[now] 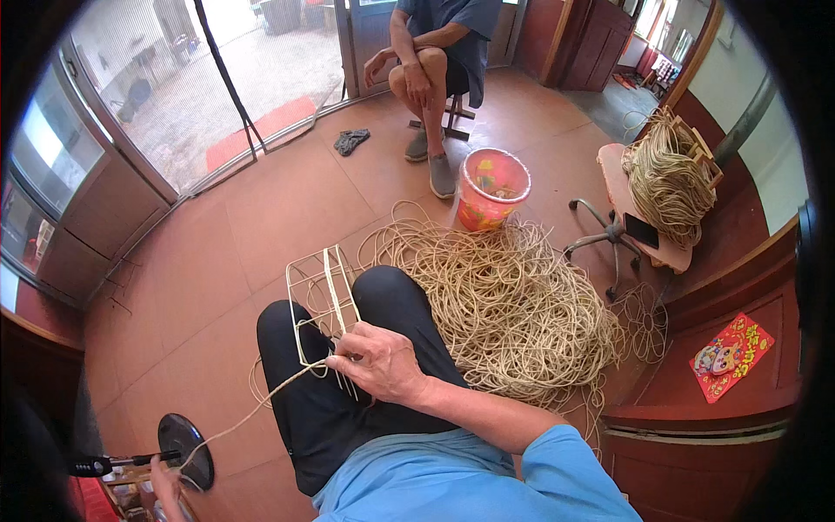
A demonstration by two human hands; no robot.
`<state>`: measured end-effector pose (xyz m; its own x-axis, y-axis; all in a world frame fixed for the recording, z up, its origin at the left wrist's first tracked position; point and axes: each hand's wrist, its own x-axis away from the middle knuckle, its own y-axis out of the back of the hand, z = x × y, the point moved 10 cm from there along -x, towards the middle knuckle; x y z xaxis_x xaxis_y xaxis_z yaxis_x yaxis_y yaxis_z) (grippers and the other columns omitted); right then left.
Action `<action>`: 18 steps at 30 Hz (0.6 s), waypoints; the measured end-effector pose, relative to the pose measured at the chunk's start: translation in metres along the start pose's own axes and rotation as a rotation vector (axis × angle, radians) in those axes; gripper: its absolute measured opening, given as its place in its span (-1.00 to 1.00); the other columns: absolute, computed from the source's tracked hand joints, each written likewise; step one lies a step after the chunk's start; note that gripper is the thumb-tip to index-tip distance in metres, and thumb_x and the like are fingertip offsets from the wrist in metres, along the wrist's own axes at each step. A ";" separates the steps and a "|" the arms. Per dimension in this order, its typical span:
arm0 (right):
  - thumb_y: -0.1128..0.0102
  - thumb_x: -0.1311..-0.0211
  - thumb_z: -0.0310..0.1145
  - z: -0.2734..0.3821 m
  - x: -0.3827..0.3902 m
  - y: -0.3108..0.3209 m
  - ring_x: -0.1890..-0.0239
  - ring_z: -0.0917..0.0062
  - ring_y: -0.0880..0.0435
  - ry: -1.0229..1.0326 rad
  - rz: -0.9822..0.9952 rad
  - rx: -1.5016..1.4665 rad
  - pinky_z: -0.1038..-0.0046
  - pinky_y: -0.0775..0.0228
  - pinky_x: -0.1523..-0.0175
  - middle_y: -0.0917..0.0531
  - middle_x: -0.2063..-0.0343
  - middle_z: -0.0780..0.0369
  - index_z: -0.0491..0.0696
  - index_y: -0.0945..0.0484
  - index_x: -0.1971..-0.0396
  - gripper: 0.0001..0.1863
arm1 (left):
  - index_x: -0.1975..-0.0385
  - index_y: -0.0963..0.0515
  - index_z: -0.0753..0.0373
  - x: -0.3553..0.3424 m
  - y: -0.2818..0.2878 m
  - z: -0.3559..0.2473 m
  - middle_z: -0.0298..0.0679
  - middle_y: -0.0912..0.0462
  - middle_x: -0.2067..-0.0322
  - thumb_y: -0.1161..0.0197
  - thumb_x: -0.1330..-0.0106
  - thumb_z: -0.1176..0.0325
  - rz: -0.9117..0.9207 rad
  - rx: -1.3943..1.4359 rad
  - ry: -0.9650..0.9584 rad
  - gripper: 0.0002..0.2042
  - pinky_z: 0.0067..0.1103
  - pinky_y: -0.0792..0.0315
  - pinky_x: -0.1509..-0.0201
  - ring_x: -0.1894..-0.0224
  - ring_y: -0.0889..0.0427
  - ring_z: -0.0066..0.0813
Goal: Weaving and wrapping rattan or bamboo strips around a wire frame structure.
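A white rectangular frame of thin rods (315,300) rests on my knees in dark trousers. My right hand (365,357) is closed on its near end, where pale cord (287,383) is attached or gripped; which is unclear. That cord runs taut down to the lower left, into my left hand (165,483), which is partly visible and closed on it beside a black round base (185,435). A large tangled heap of the same cord (513,322) lies on the floor to the right of my legs.
A person (422,83) sits opposite on a low stool behind a pink bucket (491,209). A grey rag (350,142) lies on the tiles. A wheeled chair holds cord coils (670,183) and a dark flat object (639,228). Doors are at back left; a wooden cabinet (696,461) is right.
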<state>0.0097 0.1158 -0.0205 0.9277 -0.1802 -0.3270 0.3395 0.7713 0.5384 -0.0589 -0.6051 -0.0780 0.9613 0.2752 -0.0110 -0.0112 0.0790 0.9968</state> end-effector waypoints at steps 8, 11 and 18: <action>-0.52 -0.42 -0.17 -0.004 -0.001 -0.011 0.31 0.37 -0.76 -0.158 0.051 -0.210 0.27 -0.59 0.18 -0.65 0.33 0.27 0.11 -0.84 0.16 -0.85 | -0.03 -0.76 0.34 0.188 0.051 -0.419 -0.30 -0.78 0.28 -0.32 -0.58 0.47 0.580 1.327 -0.422 -0.83 -0.61 -0.63 0.10 0.23 -0.74 -0.59; -0.51 -0.43 -0.17 -0.005 -0.001 -0.009 0.28 0.34 -0.76 -0.130 0.073 -0.157 0.26 -0.60 0.16 -0.65 0.32 0.26 0.11 -0.85 0.15 -0.84 | -0.16 -0.73 0.35 0.212 0.043 -0.469 -0.31 -0.79 0.22 -0.34 -0.59 0.45 0.644 1.459 -0.384 -0.76 -0.61 -0.63 0.05 0.22 -0.70 -0.63; -0.50 -0.45 -0.19 0.003 -0.003 0.004 0.29 0.31 -0.76 0.062 0.016 -0.060 0.27 -0.62 0.17 -0.67 0.32 0.23 0.03 -0.85 0.17 -0.82 | -0.44 -0.54 0.40 0.219 0.037 -0.509 -0.33 -0.70 0.09 -0.35 -0.60 0.40 0.719 1.769 -0.333 -0.53 -0.61 -0.63 -0.04 0.10 -0.68 -0.63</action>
<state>0.0090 0.1175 -0.0154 0.9211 -0.1308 -0.3667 0.3128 0.8094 0.4971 0.0110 -0.0547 -0.0834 0.9123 -0.3711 0.1730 -0.3235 -0.9123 -0.2512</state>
